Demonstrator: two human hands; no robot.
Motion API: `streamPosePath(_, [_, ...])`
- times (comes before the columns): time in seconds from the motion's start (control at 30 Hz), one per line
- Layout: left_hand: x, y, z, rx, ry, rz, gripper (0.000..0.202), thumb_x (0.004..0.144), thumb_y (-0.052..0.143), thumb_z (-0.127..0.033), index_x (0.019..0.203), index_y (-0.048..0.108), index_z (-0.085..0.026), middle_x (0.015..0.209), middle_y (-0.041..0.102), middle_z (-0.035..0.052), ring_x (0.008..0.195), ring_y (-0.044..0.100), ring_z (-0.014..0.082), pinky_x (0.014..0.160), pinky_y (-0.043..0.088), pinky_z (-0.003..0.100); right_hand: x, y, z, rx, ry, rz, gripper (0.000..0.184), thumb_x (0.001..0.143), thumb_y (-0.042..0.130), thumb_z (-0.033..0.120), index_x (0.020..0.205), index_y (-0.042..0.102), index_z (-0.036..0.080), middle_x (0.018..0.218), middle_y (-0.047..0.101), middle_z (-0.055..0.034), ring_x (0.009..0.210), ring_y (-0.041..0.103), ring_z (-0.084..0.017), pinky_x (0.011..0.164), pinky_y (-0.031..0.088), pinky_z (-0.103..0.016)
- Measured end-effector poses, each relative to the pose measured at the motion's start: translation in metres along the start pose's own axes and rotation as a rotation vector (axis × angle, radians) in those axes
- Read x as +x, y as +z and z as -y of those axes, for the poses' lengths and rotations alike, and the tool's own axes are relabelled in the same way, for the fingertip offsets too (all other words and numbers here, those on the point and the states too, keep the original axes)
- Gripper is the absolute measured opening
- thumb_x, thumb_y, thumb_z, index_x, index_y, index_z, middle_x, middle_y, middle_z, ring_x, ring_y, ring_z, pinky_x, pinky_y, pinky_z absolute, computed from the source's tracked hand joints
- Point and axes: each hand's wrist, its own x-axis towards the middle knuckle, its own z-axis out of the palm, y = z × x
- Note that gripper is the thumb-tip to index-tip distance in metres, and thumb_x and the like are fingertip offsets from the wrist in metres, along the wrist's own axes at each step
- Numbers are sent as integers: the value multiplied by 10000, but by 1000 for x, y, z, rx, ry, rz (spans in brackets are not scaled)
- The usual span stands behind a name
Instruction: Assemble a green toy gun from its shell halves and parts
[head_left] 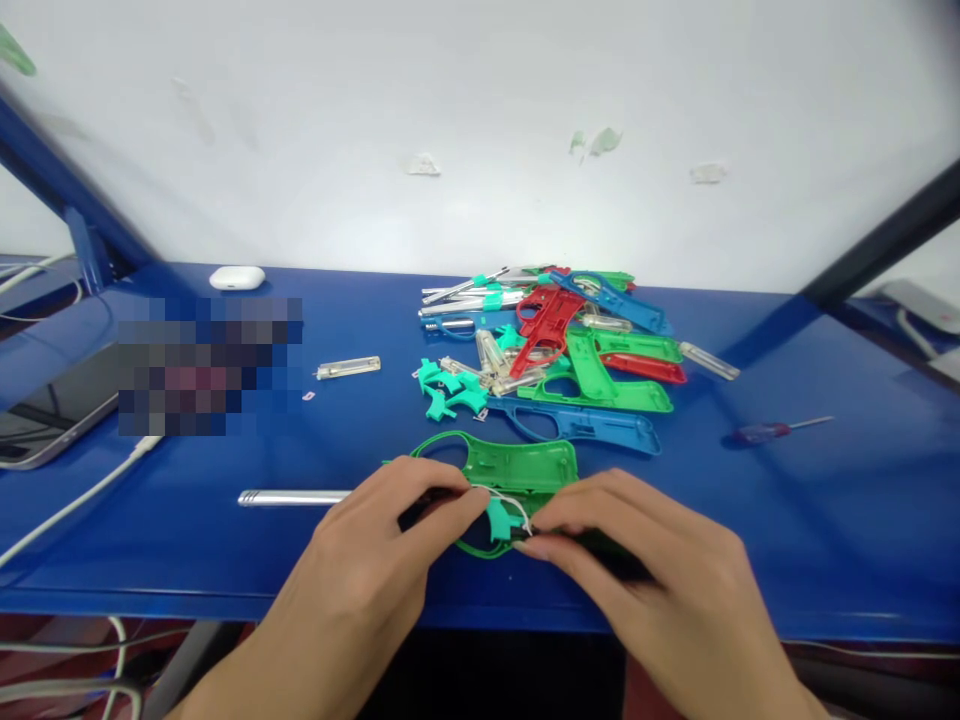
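Observation:
My left hand (375,530) is closed, thumb and forefinger pinched at the inner end of a silver metal lighter tube (292,497) that sticks out to the left. Its exact grip is hidden by the fingers. Between the hands sits a teal trigger (501,520) with a thin white wire (514,500) curving over it. My right hand (652,550) pinches a small dark part (519,534) beside the wire's end. Under and behind both hands lie green lighter handle halves (521,463), the far one with its hollow side up.
Behind lies a pile of red, green and blue handle shells (551,325), teal triggers (450,388), metal tubes and clear fuel tanks. A loose clear tank (349,368) is left, a screwdriver (780,430) right. A phone (60,405), cable and white earbud case (237,278) rest left.

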Motion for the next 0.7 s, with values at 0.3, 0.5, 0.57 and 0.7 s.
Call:
streamPosePath(0.3, [0,-1,2,88,1,-24,464,1022,452,31,1337,641,-253,1251,668,13,1064,686,84,918,536,165,1,1,0,-34,-8,-26,128,935,796,187,921,705,275,885,759,112,787,717,-63,793,506,-130])
streamPosePath(0.5, [0,0,1,121,-33,-61,380,1050,491,-32,1300,660,-261,1224,690,5,983,720,86,864,559,168,-1,3,-1,1,-3,-38,136,931,794,159,944,719,271,917,758,96,819,714,-63,831,513,-107])
streamPosePath(0.57, [2,-1,0,123,-36,-50,373,1051,484,-38,1286,661,-267,1215,694,0,965,724,86,861,561,171,-1,2,-2,10,-17,-30,150,923,793,126,934,731,262,915,758,87,818,713,-61,833,519,-97])
streamPosePath(0.7, [4,-3,-6,132,-19,-47,371,1037,461,-34,1246,657,-270,1184,703,-5,947,720,88,843,559,184,-3,-1,-4,11,-22,0,183,975,707,95,951,756,270,943,762,70,822,710,-74,800,542,-134])
